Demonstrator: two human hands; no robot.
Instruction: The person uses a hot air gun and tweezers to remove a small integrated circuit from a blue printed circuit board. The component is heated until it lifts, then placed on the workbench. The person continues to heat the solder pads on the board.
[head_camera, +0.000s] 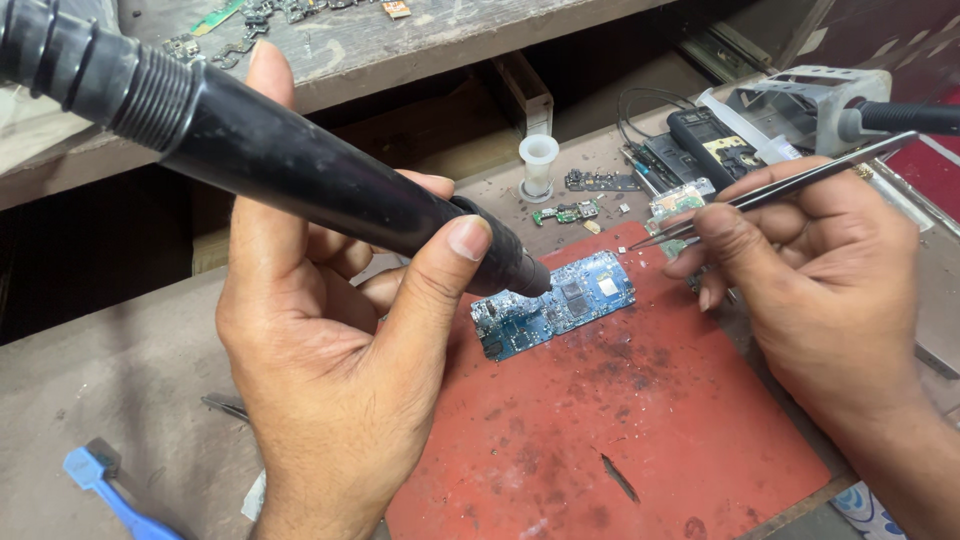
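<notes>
While left hand (330, 350) grips one hot-air wand (300, 170), right hand (820, 270) pinches one tweezers (790, 185) over one blue board (555, 305).

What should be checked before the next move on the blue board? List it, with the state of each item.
1. Left hand grips the black hot-air handpiece firmly: ok.
2. Nozzle tip is aimed at the blue circuit board: ok; whether it touches the board, cannot tell.
3. Right hand holds the tweezers: ok.
4. Tweezer tips are over the board: not ok, they point past its upper right corner.
5. Board lies flat on the red mat: ok.
6. Heat or airflow running: cannot tell.
</notes>
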